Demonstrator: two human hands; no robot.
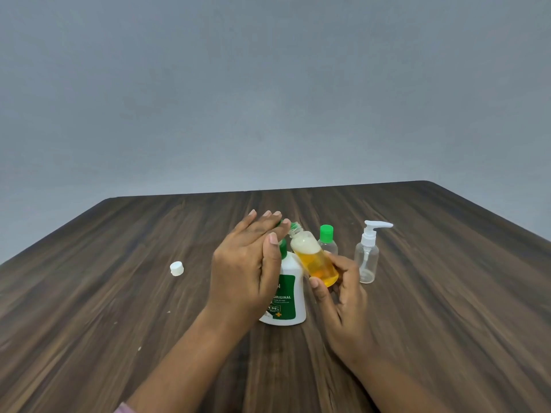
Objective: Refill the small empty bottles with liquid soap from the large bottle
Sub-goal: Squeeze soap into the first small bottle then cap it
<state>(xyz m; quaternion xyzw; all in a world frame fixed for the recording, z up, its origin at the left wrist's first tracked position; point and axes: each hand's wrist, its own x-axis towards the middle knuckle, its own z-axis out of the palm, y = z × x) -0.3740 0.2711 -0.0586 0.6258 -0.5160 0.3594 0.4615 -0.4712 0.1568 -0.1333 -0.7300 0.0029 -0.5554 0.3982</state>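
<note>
Head camera view: a person's two hands worked over a dark wood-grain table [119, 293]. The right hand [340, 299] gripped a small clear plastic bottle [316, 260] near its base, thumb and fingers curled round it. The bottle was held above the table, just in front of the large bottle, and tilted with its open neck toward the left. It was mostly full of amber liquid soap with pale foam on top.

The left hand [247, 263] reached to that neck with nearly straight fingers. A green cap [294, 225] showed at the fingertips, but whether the hand pinched it could not be told.

Behind the left hand a large white plastic bottle with a green label [290, 296] stood upright. To the right stood a small clear bottle with a green lid [327, 242] and a clear pump bottle [367, 257], both looking empty. A loose white cap [176, 268] lay to the left.

The filled bottle probably felt light, thin-walled and possibly slick. Squeezing it could push soap out, so a gentle hold low on the body seemed safest.
</note>
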